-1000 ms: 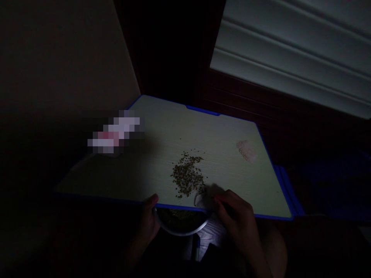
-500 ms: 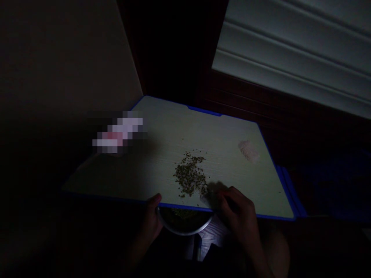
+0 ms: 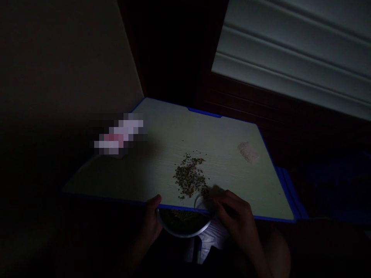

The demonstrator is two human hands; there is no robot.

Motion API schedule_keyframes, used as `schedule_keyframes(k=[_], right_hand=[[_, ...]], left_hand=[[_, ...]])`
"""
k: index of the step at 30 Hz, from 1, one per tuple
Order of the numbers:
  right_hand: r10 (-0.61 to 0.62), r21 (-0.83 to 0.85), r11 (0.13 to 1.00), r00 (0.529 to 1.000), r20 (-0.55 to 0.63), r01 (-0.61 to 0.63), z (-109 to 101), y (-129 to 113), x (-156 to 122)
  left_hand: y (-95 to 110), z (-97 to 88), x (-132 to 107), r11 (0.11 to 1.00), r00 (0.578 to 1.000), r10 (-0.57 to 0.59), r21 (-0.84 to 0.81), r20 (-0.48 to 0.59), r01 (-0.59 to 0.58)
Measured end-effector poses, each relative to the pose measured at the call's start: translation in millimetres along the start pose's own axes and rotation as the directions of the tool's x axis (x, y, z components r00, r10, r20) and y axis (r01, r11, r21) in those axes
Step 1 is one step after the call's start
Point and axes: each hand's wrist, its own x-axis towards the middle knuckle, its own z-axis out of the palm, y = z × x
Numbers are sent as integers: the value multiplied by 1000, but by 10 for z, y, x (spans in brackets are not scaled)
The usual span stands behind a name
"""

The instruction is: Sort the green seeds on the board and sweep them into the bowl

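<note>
A pale table with a blue rim lies in front of me in a dim room. A heap of small greenish grains is spread near its front edge. My left hand grips the rim of a round metal bowl held just below the table's front edge; the bowl has similar grains in it. My right hand rests at the table's front edge, fingers curled around a small clear lid or cup that touches the near side of the heap.
A small pinkish-white pile lies at the table's right. A blurred-out object sits at the table's left edge. A beige wall stands to the left, and pale ribbed panels at the upper right. Dark surroundings elsewhere.
My right hand has shifted slightly with the clear piece along the near edge of the grain heap. My left hand and the bowl have hardly moved.
</note>
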Motion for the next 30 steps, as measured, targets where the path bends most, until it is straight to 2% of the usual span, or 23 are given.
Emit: schedule_keyframes(k=[7, 11, 16, 22, 25, 30], right_hand=[[34, -36, 999, 998, -45, -35, 33, 73, -4], [45, -56, 997, 998, -45, -48, 3, 118, 102], [60, -57, 996, 997, -55, -63, -95, 143, 244], [105, -68, 991, 982, -159, -117, -198, 223, 274], [97, -71, 991, 981, -165, -110, -151, 236, 279], [41, -53, 998, 995, -88, -45, 2, 144, 303]], left_hand=[[21, 5, -34, 1000, 1000, 1, 5, 11, -1], [15, 1, -28, 1000, 999, 31, -3, 14, -31], [-1, -43, -7, 1000, 999, -15, 3, 51, 15], [0, -55, 14, 1000, 1000, -9, -1, 19, 9], [-6, -64, 46, 1000, 1000, -8, -1, 16, 8], [3, -43, 20, 1000, 999, -12, -2, 45, 12]])
